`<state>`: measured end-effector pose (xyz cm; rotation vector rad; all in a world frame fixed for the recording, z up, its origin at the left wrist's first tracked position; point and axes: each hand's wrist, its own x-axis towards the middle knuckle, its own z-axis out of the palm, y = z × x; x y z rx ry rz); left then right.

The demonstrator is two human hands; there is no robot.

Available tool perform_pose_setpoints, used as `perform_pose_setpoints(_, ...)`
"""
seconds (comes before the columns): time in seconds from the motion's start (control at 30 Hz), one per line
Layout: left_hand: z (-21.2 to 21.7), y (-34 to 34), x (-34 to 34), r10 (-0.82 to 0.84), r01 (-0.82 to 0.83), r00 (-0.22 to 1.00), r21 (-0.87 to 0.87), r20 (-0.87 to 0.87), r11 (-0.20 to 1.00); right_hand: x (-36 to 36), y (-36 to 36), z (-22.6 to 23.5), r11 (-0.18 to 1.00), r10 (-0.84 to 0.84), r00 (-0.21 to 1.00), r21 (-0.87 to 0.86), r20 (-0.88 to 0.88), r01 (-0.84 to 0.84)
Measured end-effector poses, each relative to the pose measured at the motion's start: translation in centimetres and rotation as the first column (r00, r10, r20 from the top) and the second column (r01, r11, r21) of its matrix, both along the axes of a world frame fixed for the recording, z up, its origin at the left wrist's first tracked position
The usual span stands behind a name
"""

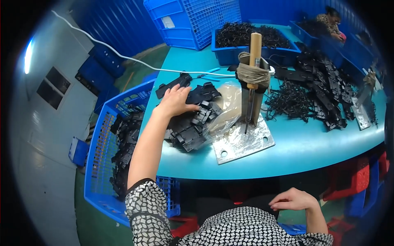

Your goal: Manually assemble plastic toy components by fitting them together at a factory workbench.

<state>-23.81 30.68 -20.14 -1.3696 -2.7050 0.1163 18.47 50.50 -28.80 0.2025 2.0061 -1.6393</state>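
Note:
My left hand (176, 101) reaches over the left part of the table with its fingers apart. It is at a pile of black plastic parts (189, 133); whether it touches them I cannot tell. Just beyond the fingertips lies a long black part (175, 83). My right hand (294, 199) hangs over my lap below the table edge, its fingers loosely stretched and nothing in them. Right of the pile are a clear plastic bag (227, 108) and an upright metal stand on a steel plate (242, 143). A wooden-handled tool (255, 49) stands against it, behind wound cord (252, 75).
A blue crate (96, 164) with more black parts stands left of the table. Thin black pieces fill a blue bin (254, 53) at the back and lie heaped (293, 100) on the right beside stacked black parts (324, 90). Another person (329, 22) sits at the far right.

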Motion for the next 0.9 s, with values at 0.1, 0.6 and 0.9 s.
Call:
perform_pose_setpoints(0.1,-0.6,1.7,-1.5,0.076,-0.064,0.986,-0.085,0.149,0.994,-1.9,-1.2,3.6,0.983,0.103,0.987,0.167,-0.121,-0.082)
perform_pose_setpoints(0.6,3.5,-6.9,7.0,-0.955,-0.683,0.029,0.703,0.296,0.197,-2.8,-0.7,2.4,0.889,-0.423,0.900,-0.241,-0.106,0.390)
perform_pose_setpoints(0.9,-3.1,-4.2,16.7,-0.930,-0.694,0.281,0.720,0.236,-0.027,-10.7,-10.0,1.2,0.673,-0.443,0.894,-0.685,-0.071,0.279)
